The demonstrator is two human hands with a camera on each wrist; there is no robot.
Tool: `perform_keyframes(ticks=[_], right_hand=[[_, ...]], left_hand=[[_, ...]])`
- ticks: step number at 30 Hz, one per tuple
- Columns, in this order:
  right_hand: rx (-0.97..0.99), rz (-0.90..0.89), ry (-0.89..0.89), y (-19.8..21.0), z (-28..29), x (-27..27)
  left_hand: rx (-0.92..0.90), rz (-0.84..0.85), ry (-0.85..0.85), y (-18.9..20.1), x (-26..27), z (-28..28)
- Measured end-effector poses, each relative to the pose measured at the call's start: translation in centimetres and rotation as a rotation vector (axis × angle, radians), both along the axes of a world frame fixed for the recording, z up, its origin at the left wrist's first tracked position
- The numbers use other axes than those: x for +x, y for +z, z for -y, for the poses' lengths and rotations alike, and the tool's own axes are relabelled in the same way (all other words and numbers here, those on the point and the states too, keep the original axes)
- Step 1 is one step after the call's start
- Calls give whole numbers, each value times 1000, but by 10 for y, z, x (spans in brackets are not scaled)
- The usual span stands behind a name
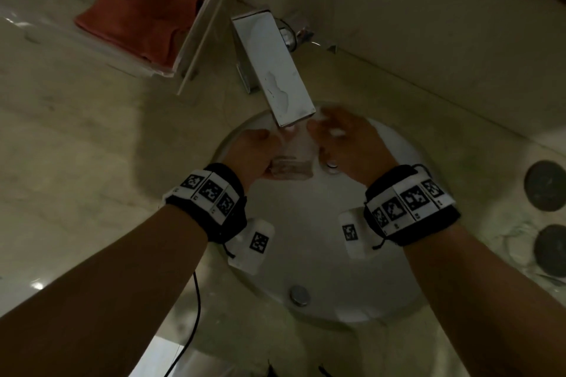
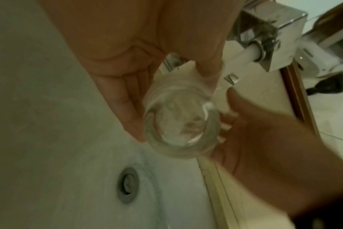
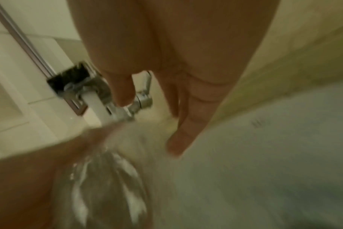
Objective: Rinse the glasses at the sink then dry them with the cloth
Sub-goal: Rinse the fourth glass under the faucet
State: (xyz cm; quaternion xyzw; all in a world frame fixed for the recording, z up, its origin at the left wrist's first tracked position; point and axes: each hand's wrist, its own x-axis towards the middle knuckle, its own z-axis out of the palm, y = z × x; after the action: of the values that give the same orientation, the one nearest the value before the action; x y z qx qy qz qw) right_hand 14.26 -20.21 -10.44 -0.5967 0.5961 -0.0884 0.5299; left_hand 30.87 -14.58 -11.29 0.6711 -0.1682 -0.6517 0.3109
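Observation:
A clear glass [image 1: 294,159] is tilted under the spout of the chrome faucet [image 1: 272,70], over the white sink [image 1: 306,254]. My left hand [image 1: 260,147] grips it, with fingers [image 2: 127,108] on one side and the thumb on the other; the thick base of the glass [image 2: 178,124] faces the left wrist camera. Water [image 3: 94,105] runs from the spout onto the glass [image 3: 108,178]. My right hand [image 1: 340,138] is beside the glass with its fingers straight, and its fingertips [image 2: 225,124] touch the glass's side. The red cloth [image 1: 137,12] lies folded at the back left.
The cloth sits in a clear plastic tray [image 1: 202,49] on the marble counter left of the faucet. The faucet lever [image 1: 301,34] is behind the spout. The drain plug [image 1: 299,295] is near the basin's front. Two dark round objects [image 1: 546,185] lie on the counter at right.

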Motion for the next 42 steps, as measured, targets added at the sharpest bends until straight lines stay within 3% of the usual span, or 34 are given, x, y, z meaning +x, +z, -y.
perform_keyframes(ticks=[6, 11, 27, 31, 35, 38, 42], right_hand=[[-259, 194, -106, 43, 39, 17], [-375, 139, -70, 55, 51, 35], [-303, 225, -78, 67, 27, 31], [-175, 63, -209, 56, -8, 18], [-106, -162, -159, 61, -56, -12], [-110, -233, -113, 67, -90, -37], [-102, -269, -228, 84, -126, -71]], left_hand=[[51, 62, -80, -6, 1, -5], [228, 83, -115, -6, 3, -11], [223, 106, -142, 1, -4, -18], [243, 87, -198, 14, -8, -25], [210, 70, -265, 18, -20, -31], [136, 97, -413, 24, -40, -34], [119, 27, -501, 43, -75, -46]])
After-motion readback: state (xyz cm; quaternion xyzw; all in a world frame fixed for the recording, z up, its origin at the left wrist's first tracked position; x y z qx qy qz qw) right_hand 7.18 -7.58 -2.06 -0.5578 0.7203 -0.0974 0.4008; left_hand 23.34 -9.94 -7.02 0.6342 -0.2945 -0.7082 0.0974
